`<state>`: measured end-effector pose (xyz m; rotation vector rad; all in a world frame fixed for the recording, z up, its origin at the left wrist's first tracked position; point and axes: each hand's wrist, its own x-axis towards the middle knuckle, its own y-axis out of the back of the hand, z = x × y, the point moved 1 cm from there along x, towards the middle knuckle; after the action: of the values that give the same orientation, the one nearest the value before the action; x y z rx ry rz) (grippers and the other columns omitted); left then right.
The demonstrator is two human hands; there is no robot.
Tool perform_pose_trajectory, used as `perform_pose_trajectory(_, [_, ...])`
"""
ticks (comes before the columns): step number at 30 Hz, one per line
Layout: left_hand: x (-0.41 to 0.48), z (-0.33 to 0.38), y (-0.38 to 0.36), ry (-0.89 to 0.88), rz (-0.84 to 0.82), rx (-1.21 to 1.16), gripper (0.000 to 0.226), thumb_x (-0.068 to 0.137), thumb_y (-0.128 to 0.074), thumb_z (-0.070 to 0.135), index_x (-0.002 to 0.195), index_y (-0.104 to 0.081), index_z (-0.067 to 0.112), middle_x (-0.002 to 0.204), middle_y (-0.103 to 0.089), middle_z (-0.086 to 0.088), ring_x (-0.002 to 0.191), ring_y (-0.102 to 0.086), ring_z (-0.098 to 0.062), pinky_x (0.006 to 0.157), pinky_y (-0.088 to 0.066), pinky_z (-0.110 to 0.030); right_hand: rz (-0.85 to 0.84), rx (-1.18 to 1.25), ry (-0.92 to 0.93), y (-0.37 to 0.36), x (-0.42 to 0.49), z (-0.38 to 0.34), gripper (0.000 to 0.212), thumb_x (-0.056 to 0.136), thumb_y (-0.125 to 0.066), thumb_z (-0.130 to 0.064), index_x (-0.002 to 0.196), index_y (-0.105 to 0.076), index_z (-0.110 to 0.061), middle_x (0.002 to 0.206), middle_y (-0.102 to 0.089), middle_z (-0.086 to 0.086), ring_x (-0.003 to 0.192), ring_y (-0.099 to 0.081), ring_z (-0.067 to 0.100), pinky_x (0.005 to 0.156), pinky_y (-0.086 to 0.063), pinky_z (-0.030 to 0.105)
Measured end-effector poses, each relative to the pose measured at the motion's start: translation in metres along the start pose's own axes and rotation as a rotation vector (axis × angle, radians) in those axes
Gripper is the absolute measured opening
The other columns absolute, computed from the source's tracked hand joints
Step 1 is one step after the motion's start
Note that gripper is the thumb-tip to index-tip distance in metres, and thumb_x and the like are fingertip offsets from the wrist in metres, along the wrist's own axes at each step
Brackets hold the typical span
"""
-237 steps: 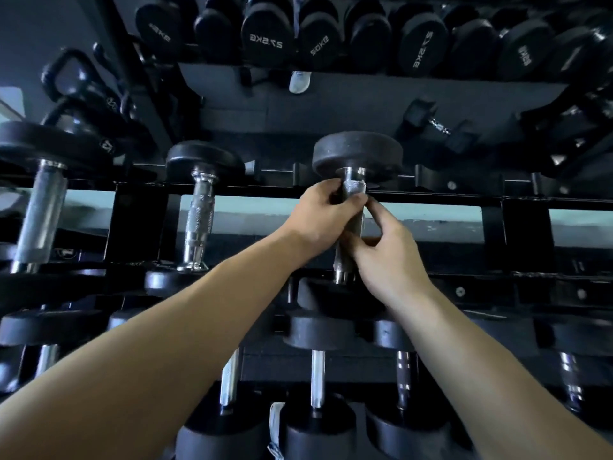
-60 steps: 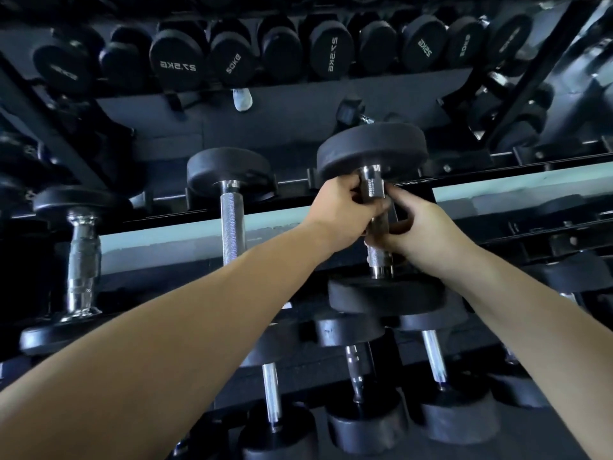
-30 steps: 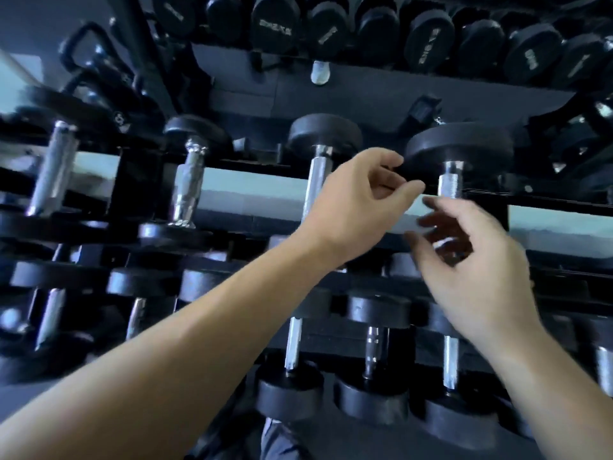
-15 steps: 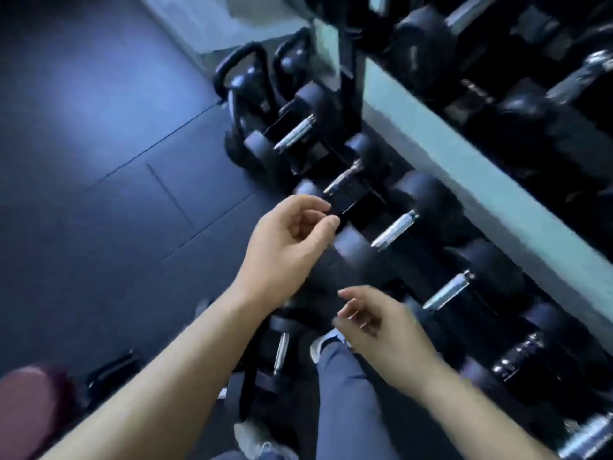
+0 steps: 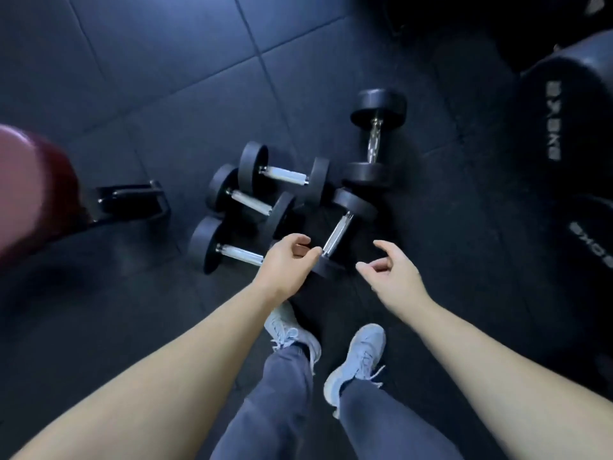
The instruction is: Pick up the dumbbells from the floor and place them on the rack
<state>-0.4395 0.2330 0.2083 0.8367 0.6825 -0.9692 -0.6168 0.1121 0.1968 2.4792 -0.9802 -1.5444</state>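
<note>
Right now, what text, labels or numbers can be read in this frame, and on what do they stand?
"8KG", probably; white, sideways and smeared: on the upper black weight head at the right edge.
"...KG", its digits too blurred and cut off to read: on the lower black weight head.
The floor dumbbells show no readable marks.

Five black dumbbells (image 5: 285,175) lie clustered on the dark tiled floor (image 5: 159,81).

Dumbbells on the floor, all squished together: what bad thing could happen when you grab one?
1. The nearest dumbbell lies just ahead of the shoes; if it slips, it could land on toes.
2. It lies close beside the other dumbbells, so fingers of the left hand or right hand could get pinched between ends.
3. The ends are round; a nudged one might roll.
</note>
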Motion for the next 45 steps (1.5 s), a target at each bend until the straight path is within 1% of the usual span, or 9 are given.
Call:
perform_pose_trajectory(8, [0.172, -0.075, -0.081, -0.117, -0.089, 0.084, 0.062, 0.092, -0.073, 0.042, 0.144, -0.053, 0.016, 0.135, -0.067, -0.004, 0.123, -0.065, -0.015, 0.111, -0.048, -0.034, -0.049, 0.08, 0.01, -0.091, 0.148, 0.106, 0.087, 0.086, -0.081, -0.035, 0.157, -0.033, -0.028, 0.115, -0.068, -0.002, 0.093, -0.068, 0.007, 0.076, -0.05, 0.019])
perform_pose_trajectory(13, [0.274, -0.098, -0.119, -0.231, -0.171, 0.176, 0.087, 0.069, -0.073, 0.063, 0.138, -0.06, 0.011, 0.132, -0.072, -0.004, 0.123, -0.067, -0.018, 0.112, -0.05, -0.042, -0.076, 0.163, 0.02, -0.123, 0.219, 0.137, 0.109, 0.083, -0.084, -0.038, 0.163, -0.01, -0.034, 0.122, -0.066, -0.001, 0.107, -0.07, 0.014, 0.092, -0.054, 0.028])
perform_pose_trajectory(20, [0.319, -0.102, -0.14, -0.321, -0.293, 0.152, 0.05, 0.07, -0.082, 0.038, 0.113, -0.072, 0.014, 0.108, -0.078, -0.006, 0.096, -0.071, -0.015, 0.102, -0.057, -0.046, -0.03, 0.26, 0.103, -0.153, 0.245, 0.157, 0.107, 0.079, -0.086, -0.03, 0.157, -0.015, -0.051, 0.107, -0.073, -0.003, 0.104, -0.071, 0.014, 0.096, -0.059, 0.039])
perform_pose_trajectory(24, [0.325, -0.106, -0.139, -0.287, -0.313, 0.094, 0.065, 0.065, -0.085, 0.035, 0.124, -0.069, 0.01, 0.114, -0.078, -0.013, 0.095, -0.071, -0.016, 0.102, -0.058, -0.043, -0.027, 0.347, 0.127, -0.157, 0.248, 0.162, 0.111, 0.084, -0.082, -0.014, 0.16, -0.01, -0.05, 0.135, -0.067, -0.004, 0.12, -0.065, 0.008, 0.1, -0.058, 0.036])
perform_pose_trajectory(31, [0.324, -0.117, -0.15, -0.258, -0.321, -0.054, 0.069, 0.071, -0.087, 0.016, 0.134, -0.061, 0.003, 0.116, -0.074, -0.018, 0.101, -0.07, -0.026, 0.097, -0.059, -0.043, 0.02, 0.351, 0.145, -0.155, 0.248, 0.167, 0.101, 0.088, -0.075, -0.01, 0.16, -0.015, -0.05, 0.127, -0.071, -0.002, 0.113, -0.069, 0.008, 0.093, -0.061, 0.029])
perform_pose_trajectory(34, [0.315, -0.119, -0.156, -0.302, -0.281, -0.022, 0.075, 0.059, -0.089, 0.038, 0.125, -0.067, 0.008, 0.113, -0.077, -0.019, 0.104, -0.074, -0.031, 0.101, -0.058, -0.052, 0.036, 0.357, 0.159, -0.15, 0.239, 0.171, 0.099, 0.088, -0.074, -0.009, 0.158, -0.019, -0.053, 0.121, -0.073, -0.004, 0.109, -0.07, 0.007, 0.091, -0.061, 0.03])
perform_pose_trajectory(39, [0.273, -0.108, -0.161, -0.354, -0.375, 0.066, 0.041, 0.075, -0.083, 0.027, 0.109, -0.071, 0.007, 0.101, -0.077, -0.015, 0.096, -0.074, -0.026, 0.098, -0.058, -0.056, 0.03, 0.394, 0.177, -0.129, 0.194, 0.174, 0.102, 0.085, -0.076, -0.003, 0.157, -0.023, -0.052, 0.118, -0.073, -0.008, 0.106, -0.071, 0.002, 0.09, -0.061, 0.028])
perform_pose_trajectory(42, [0.222, -0.089, -0.164, -0.395, -0.416, 0.092, 0.029, 0.08, -0.079, 0.025, 0.103, -0.069, 0.009, 0.094, -0.074, -0.006, 0.09, -0.071, -0.018, 0.093, -0.061, -0.05, 0.024, 0.407, 0.158, -0.106, 0.144, 0.168, 0.102, 0.084, -0.078, -0.001, 0.155, -0.024, -0.053, 0.111, -0.076, -0.009, 0.101, -0.071, -0.002, 0.086, -0.059, 0.018])
perform_pose_trajectory(45, [0.157, -0.067, -0.165, -0.399, -0.423, 0.061, 0.031, 0.083, -0.076, 0.027, 0.111, -0.066, 0.017, 0.099, -0.072, 0.003, 0.094, -0.069, -0.009, 0.09, -0.059, -0.037, 0.01, 0.441, 0.166, -0.073, 0.081, 0.156, 0.1, 0.083, -0.077, 0.0, 0.156, -0.03, -0.051, 0.109, -0.078, -0.01, 0.1, -0.073, 0.003, 0.089, -0.061, 0.026])
